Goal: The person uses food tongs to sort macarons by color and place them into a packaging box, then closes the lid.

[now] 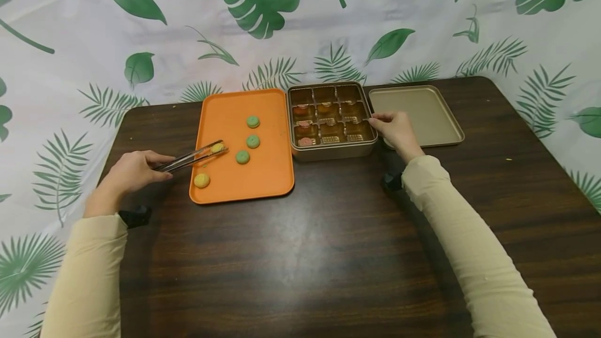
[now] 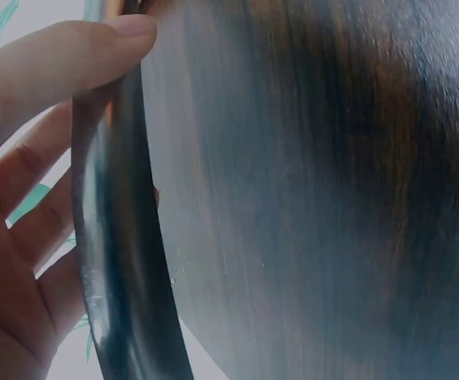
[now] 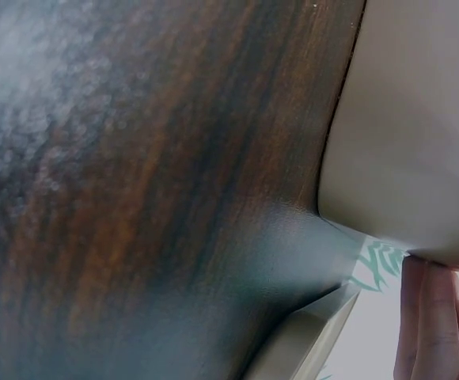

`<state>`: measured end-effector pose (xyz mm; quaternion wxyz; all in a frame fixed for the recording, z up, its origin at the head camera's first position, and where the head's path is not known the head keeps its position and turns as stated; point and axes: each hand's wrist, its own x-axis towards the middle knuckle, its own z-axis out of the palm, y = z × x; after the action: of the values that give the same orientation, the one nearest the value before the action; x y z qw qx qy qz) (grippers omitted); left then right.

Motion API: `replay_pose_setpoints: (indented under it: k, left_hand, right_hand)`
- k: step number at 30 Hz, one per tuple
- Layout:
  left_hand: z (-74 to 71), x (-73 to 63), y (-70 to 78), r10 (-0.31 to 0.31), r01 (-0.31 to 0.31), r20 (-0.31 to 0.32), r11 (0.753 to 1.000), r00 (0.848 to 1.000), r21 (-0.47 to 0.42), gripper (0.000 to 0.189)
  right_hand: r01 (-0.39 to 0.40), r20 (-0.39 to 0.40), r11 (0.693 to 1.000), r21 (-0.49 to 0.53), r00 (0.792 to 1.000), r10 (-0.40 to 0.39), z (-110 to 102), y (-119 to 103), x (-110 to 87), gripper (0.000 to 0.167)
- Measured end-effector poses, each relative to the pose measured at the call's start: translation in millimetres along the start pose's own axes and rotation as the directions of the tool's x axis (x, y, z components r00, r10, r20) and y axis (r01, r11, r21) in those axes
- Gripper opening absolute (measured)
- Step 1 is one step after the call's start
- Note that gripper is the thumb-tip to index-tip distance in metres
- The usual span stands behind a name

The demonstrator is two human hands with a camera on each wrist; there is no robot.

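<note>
My left hand (image 1: 133,173) grips metal tongs (image 1: 180,161) from the left, thumb pressed on one arm (image 2: 119,214) in the left wrist view. Between the tong tips is a yellow macaron (image 1: 217,147), low over the left side of an orange tray (image 1: 220,113). On the tray lie three green macarons (image 1: 253,141) and another yellow macaron (image 1: 202,180) near the front left corner. My right hand (image 1: 396,130) pinches the right rim of a square gold tin (image 1: 335,151). Inside it, a brown divided insert (image 1: 332,124) holds several pink and orange macarons, mostly in the left column.
Right of the tin, the flat gold lid (image 1: 418,111) lies on the dark wooden table (image 1: 300,254). Tray and tin stand side by side near the back edge. Behind the table hangs a white cloth (image 1: 188,46) with green leaves.
</note>
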<state>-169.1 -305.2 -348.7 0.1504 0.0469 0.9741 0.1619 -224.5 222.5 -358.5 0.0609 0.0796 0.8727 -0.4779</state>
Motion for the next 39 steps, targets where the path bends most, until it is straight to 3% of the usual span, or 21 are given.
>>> replay_pose_setpoints:
  k: [8,17,22,30,39]
  left_hand:
    - [3.7,3.0,7.0,0.028,-0.031,-0.053,0.998,0.998,-0.053,0.049]
    - [6.3,11.4,33.3,0.002,-0.03,-0.142,0.98,0.99,-0.199,0.049]
    - [5.2,17.1,56.0,0.01,-0.05,-0.172,0.973,0.985,-0.226,0.046]
    - [6.3,29.1,101.1,0.079,-0.119,-0.18,0.968,0.98,-0.222,0.045]
    - [27.9,45.3,148.2,0.123,-0.156,-0.148,0.959,0.981,-0.236,0.041]
  right_hand:
    - [0.0,0.005,1.0,-0.004,1.0,0.0,1.0,-0.3,-0.4,0.043]
    - [-0.017,0.015,1.0,0.002,1.0,0.017,1.3,-0.1,0.3,0.043]
    - [-0.018,0.015,1.0,0.003,1.0,0.018,1.1,0.7,1.2,0.043]
    - [-0.017,0.017,1.0,0.004,1.0,0.017,-0.6,1.3,1.9,0.044]
    - [-0.013,0.02,1.0,-0.002,1.0,0.013,-1.1,1.2,0.7,0.044]
